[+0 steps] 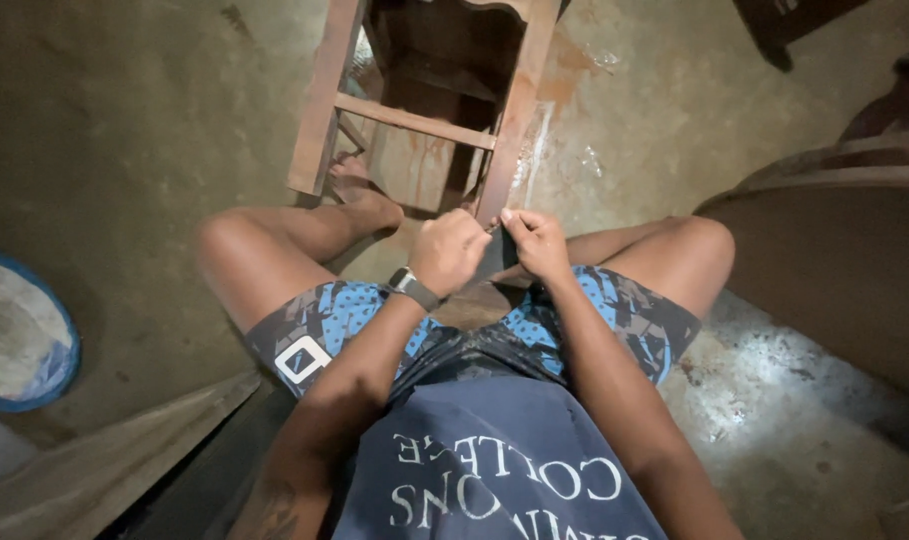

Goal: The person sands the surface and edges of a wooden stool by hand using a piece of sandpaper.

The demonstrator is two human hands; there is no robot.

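1. We sit over a rough, stained concrete floor (pixel 124 150), a blue-rimmed round basin (pixel 19 335) at our left.
2. A worn wooden chair frame (pixel 414 110) stands ahead, its nearest leg running down toward our knees.
3. Our left hand (pixel 449 250) is fisted and our right hand (pixel 536 243) pinches, both grips closed on a small dark strip (pixel 494 255) held upright between them, just below the chair leg.
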